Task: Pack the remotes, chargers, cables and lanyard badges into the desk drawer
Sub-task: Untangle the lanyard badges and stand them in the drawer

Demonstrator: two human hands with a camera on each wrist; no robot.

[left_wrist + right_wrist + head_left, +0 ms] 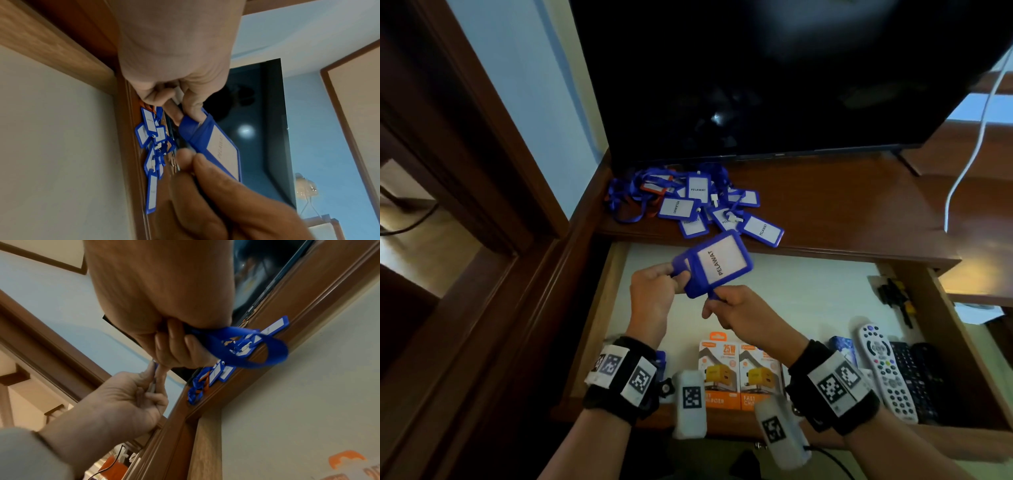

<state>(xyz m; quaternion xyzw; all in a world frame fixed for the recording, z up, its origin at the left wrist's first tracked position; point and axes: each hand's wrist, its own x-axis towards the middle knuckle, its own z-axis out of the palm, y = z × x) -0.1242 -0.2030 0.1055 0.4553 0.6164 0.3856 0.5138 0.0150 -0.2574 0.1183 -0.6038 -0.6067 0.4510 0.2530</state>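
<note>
Head view: we see the open desk drawer (pixel 599 329) below both hands, chargers (pixel 739 373) and remotes (pixel 887 370) already along its near edge, floor bare toward 12 o'clock. Badge pile (pixel 695 202) sits on the desk top at 12 from our hands. We hold one blue badge (pixel 717 262) above the drawer, long axis running roughly 8 to 2 o'clock. Left hand (pixel 652 301) pinches its strap end at 9, right hand (pixel 743 315) grips the lanyard (pixel 252 345) at 6, loop trailing. Both hands touch it; next we judge it goes straight down
</note>
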